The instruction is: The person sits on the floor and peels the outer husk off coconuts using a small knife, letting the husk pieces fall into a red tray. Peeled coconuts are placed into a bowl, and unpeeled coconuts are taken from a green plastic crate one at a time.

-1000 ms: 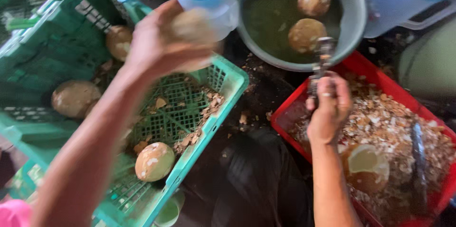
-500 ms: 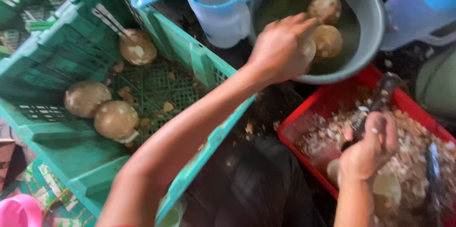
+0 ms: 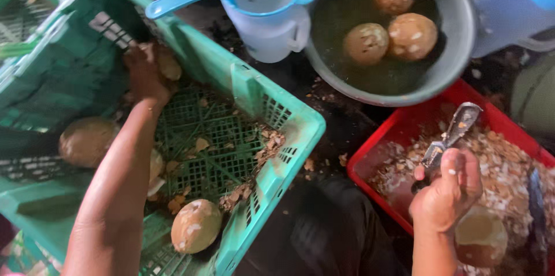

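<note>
1. Deep inside the green crate (image 3: 272, 108), the left hand (image 3: 141, 73) closes its fingers over a brown coconut (image 3: 167, 63) at the far wall.
2. Over the red tray (image 3: 370, 154), the right hand (image 3: 448, 189) is clenched around a metal scraper (image 3: 457, 128), blade up.
3. Three peeled coconuts (image 3: 411, 34) sit in the grey basin's (image 3: 457, 16) water, so that much looks done.
4. Two more coconuts (image 3: 195, 225) lie in the crate, apparently unpeeled; shell shavings (image 3: 503, 166) fill the tray.

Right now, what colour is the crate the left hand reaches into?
Green crate, left hand inside; head view.
</note>
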